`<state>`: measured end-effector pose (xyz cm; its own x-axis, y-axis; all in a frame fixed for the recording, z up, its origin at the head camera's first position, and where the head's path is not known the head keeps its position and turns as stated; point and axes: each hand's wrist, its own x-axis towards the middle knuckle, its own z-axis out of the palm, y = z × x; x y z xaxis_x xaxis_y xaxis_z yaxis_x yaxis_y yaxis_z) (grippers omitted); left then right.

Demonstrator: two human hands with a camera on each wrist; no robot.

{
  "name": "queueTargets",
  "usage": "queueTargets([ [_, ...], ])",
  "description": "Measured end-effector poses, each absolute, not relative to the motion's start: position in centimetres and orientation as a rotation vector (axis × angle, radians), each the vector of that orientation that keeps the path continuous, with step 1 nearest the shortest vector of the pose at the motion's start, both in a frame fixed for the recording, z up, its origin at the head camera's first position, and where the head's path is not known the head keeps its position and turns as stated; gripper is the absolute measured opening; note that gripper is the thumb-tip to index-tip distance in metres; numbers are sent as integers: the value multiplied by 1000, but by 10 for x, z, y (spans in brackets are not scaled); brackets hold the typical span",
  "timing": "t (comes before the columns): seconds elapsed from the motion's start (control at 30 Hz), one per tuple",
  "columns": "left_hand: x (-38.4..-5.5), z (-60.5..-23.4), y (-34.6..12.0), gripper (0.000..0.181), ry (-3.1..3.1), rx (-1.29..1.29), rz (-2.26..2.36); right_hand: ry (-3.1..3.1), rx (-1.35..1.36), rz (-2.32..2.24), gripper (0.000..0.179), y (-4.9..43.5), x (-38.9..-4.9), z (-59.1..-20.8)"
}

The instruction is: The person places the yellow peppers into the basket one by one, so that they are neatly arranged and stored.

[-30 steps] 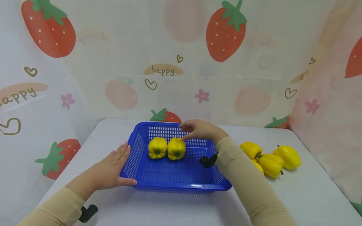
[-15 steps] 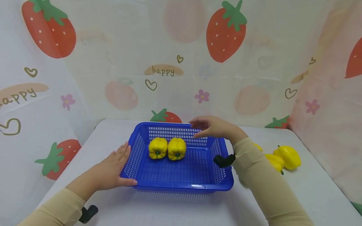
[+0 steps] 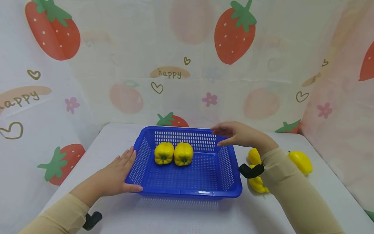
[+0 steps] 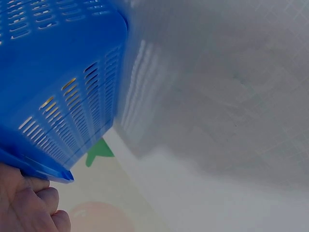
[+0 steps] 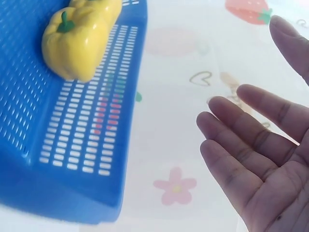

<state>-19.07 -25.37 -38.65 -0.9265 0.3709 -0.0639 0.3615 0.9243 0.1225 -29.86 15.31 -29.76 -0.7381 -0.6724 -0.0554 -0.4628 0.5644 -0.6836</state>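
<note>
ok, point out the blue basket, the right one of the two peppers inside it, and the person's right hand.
Blue basket (image 3: 187, 178), head view: bare part of its floor.
Right pepper (image 3: 183, 153), head view: middle of its body.
Right hand (image 3: 243, 134), head view: middle of the hand.

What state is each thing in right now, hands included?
Blue basket: upright, holding two peppers
Left pepper: inside, stem end toward the person
Right pepper: beside it, same way round
Loose yellow peppers: on the table, partly hidden by the right sleeve
Left hand: fingers straight, touching the basket's left side
Right hand: empty, raised near the basket's far right corner
</note>
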Motion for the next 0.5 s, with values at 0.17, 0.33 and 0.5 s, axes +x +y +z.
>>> queueTargets([
  [0.17,-190,-385,-254,120,2996,573,174,2489,-935,-949,53,167,-292,-299],
  [0.33,-189,-385,-253,119,2991,563,179,2502,-912,-922,52,181,-286,-300],
  [0.5,-190,-384,-253,119,2989,573,176,2533,-892,-905,54,196,-281,-304],
])
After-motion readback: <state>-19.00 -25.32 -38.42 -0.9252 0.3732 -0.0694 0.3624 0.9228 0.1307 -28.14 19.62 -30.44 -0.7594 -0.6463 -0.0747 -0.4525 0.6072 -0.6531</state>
